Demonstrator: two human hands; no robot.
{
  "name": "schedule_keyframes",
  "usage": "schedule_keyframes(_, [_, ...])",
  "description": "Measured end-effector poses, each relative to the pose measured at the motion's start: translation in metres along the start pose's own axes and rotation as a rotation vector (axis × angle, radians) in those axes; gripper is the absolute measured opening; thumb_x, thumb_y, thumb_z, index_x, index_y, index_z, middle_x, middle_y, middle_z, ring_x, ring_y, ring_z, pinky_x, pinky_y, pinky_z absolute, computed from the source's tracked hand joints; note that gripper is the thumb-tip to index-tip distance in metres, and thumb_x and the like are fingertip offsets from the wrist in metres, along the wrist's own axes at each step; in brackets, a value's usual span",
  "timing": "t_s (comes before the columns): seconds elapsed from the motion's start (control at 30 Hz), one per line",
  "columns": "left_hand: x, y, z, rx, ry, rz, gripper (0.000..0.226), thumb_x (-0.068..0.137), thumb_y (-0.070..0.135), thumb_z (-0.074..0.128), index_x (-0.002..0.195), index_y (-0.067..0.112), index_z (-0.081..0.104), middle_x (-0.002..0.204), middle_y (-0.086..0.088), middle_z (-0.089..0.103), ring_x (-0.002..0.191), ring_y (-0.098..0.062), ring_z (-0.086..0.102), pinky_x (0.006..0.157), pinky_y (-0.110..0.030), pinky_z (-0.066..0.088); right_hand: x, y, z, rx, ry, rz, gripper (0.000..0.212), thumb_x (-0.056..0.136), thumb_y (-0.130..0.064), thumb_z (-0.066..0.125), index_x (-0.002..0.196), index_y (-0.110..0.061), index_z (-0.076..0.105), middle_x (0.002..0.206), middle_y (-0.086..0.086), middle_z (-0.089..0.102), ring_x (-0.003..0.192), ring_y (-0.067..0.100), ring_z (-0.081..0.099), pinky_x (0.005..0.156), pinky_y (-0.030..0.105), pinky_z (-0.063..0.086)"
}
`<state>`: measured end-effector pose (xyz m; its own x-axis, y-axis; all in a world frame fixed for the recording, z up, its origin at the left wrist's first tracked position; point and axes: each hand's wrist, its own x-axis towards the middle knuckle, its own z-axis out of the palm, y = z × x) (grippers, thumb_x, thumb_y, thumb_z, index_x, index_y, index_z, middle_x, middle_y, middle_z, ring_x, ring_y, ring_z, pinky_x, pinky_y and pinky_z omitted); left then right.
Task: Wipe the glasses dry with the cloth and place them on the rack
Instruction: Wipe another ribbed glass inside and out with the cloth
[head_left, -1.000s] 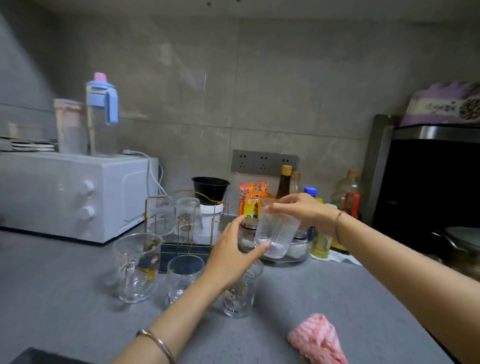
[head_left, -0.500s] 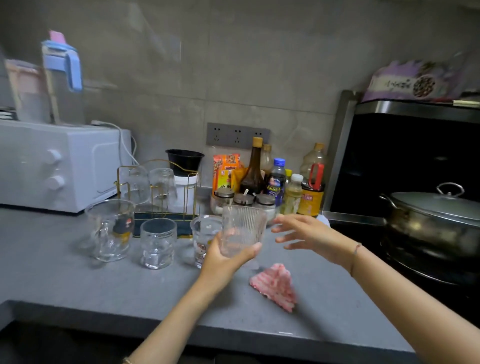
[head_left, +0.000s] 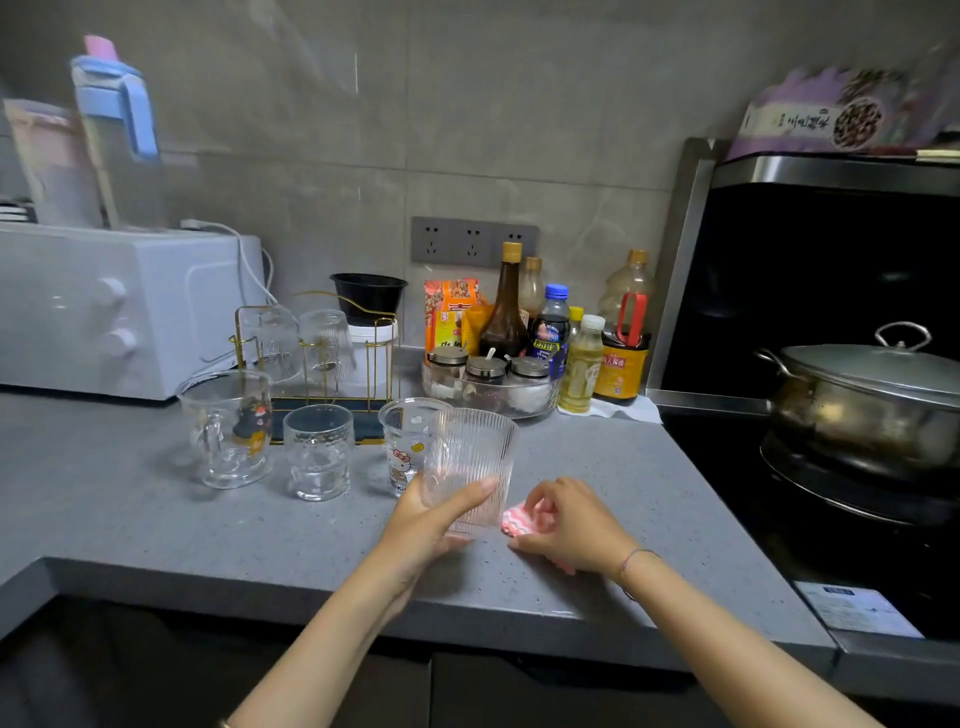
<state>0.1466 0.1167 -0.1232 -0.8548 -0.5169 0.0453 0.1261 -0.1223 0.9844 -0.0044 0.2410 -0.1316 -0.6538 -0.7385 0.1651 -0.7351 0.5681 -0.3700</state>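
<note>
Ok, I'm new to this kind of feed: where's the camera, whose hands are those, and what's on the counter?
No machine here: these are a person's two bare hands, filmed by one wide-angle camera worn on the head, looking forward and down. The left hand grips a ribbed glass. The right hand curls its fingers over a pink striped cloth lying on the grey counter. Behind them three more glasses stand upright: a handled mug, a tumbler and a cartoon-print glass. Behind those stands the gold wire rack, with two upturned glasses on it.
</note>
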Motion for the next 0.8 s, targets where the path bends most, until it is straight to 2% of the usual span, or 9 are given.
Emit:
schedule_keyframes(0.13, [-0.001, -0.003, 0.0, 0.009, 0.0, -0.011, 0.092, 0.042, 0.055, 0.083, 0.124, 0.023, 0.057, 0.109, 0.004, 0.074, 0.102, -0.015, 0.07, 0.096, -0.043, 0.053, -0.001, 0.011, 0.002, -0.083, 0.042, -0.077, 0.03, 0.084, -0.049, 0.063, 0.096, -0.022, 0.064, 0.091, -0.006, 0.05, 0.098, 0.016, 0.052, 0.079, 0.027, 0.039])
schedule_keyframes(0.23, [-0.002, -0.003, 0.002, -0.027, 0.005, -0.02, 0.091, 0.043, 0.052, 0.084, 0.124, 0.021, 0.057, 0.108, 0.002, 0.075, 0.101, -0.015, 0.07, 0.091, -0.038, 0.055, -0.001, 0.015, 0.003, -0.172, 0.14, -0.16, 0.031, 0.088, -0.048, 0.058, 0.087, -0.017, 0.064, 0.089, -0.001, 0.059, 0.087, 0.017, 0.055, 0.07, 0.025, 0.037])
schedule_keyframes(0.27, [-0.002, -0.003, 0.004, -0.036, 0.003, -0.027, 0.089, 0.045, 0.05, 0.084, 0.125, 0.021, 0.057, 0.107, 0.002, 0.075, 0.1, -0.015, 0.071, 0.09, -0.038, 0.055, -0.002, 0.015, 0.002, -0.06, 0.166, -0.135, 0.034, 0.089, -0.047, 0.059, 0.083, -0.014, 0.063, 0.083, -0.001, 0.061, 0.078, 0.015, 0.057, 0.065, 0.023, 0.038])
schedule_keyframes(0.37, [-0.001, -0.003, 0.005, -0.095, 0.003, -0.066, 0.086, 0.053, 0.045, 0.085, 0.13, 0.02, 0.055, 0.111, -0.001, 0.074, 0.102, -0.018, 0.07, 0.085, -0.036, 0.056, -0.004, 0.014, -0.011, 0.613, 0.247, 0.115, 0.031, 0.095, -0.031, 0.056, 0.074, -0.008, 0.059, 0.06, 0.003, 0.063, 0.053, 0.013, 0.057, 0.054, 0.022, 0.043])
schedule_keyframes(0.43, [0.002, -0.003, 0.006, -0.152, 0.015, -0.109, 0.108, 0.046, 0.051, 0.09, 0.139, 0.017, 0.047, 0.124, -0.006, 0.068, 0.11, -0.021, 0.066, 0.079, -0.034, 0.058, 0.002, 0.022, -0.023, 0.835, 0.341, 0.306, 0.027, 0.097, -0.013, 0.047, 0.072, -0.01, 0.055, 0.065, 0.003, 0.056, 0.061, 0.016, 0.052, 0.052, 0.02, 0.042])
schedule_keyframes(0.5, [0.006, -0.002, 0.008, -0.199, 0.019, -0.142, 0.117, 0.041, 0.052, 0.092, 0.142, 0.015, 0.044, 0.129, -0.008, 0.064, 0.114, -0.023, 0.064, 0.075, -0.032, 0.058, 0.005, 0.029, -0.031, 1.107, 0.344, 0.486, 0.021, 0.098, -0.01, 0.04, 0.085, -0.007, 0.057, 0.073, 0.006, 0.055, 0.064, 0.019, 0.052, 0.051, 0.019, 0.045])
schedule_keyframes(0.6, [0.009, -0.004, 0.014, -0.21, 0.0, -0.142, 0.099, 0.042, 0.049, 0.088, 0.13, 0.018, 0.056, 0.117, -0.006, 0.071, 0.106, -0.021, 0.068, 0.071, -0.03, 0.057, 0.003, 0.032, -0.038, 1.609, 0.278, 0.657, 0.032, 0.102, -0.013, 0.035, 0.125, 0.004, 0.05, 0.105, 0.016, 0.061, 0.093, 0.032, 0.062, 0.083, 0.042, 0.046])
schedule_keyframes(0.67, [0.009, -0.004, 0.021, -0.202, 0.001, -0.15, 0.097, 0.044, 0.05, 0.09, 0.129, 0.018, 0.058, 0.117, -0.007, 0.071, 0.106, -0.021, 0.068, 0.07, -0.03, 0.056, -0.002, 0.027, -0.042, 1.768, 0.236, 0.691, 0.039, 0.103, -0.014, 0.03, 0.135, 0.006, 0.041, 0.121, 0.02, 0.058, 0.114, 0.034, 0.058, 0.091, 0.046, 0.041])
schedule_keyframes(0.8, [0.011, 0.0, 0.032, -0.273, -0.001, -0.191, 0.072, 0.065, 0.053, 0.073, 0.125, 0.016, 0.06, 0.102, -0.011, 0.074, 0.088, -0.021, 0.07, 0.071, -0.036, 0.055, -0.007, 0.019, -0.041, 1.819, 0.141, 0.595, 0.039, 0.096, -0.012, 0.052, 0.13, 0.007, 0.049, 0.078, 0.019, 0.073, 0.061, 0.025, 0.072, 0.065, 0.041, 0.058])
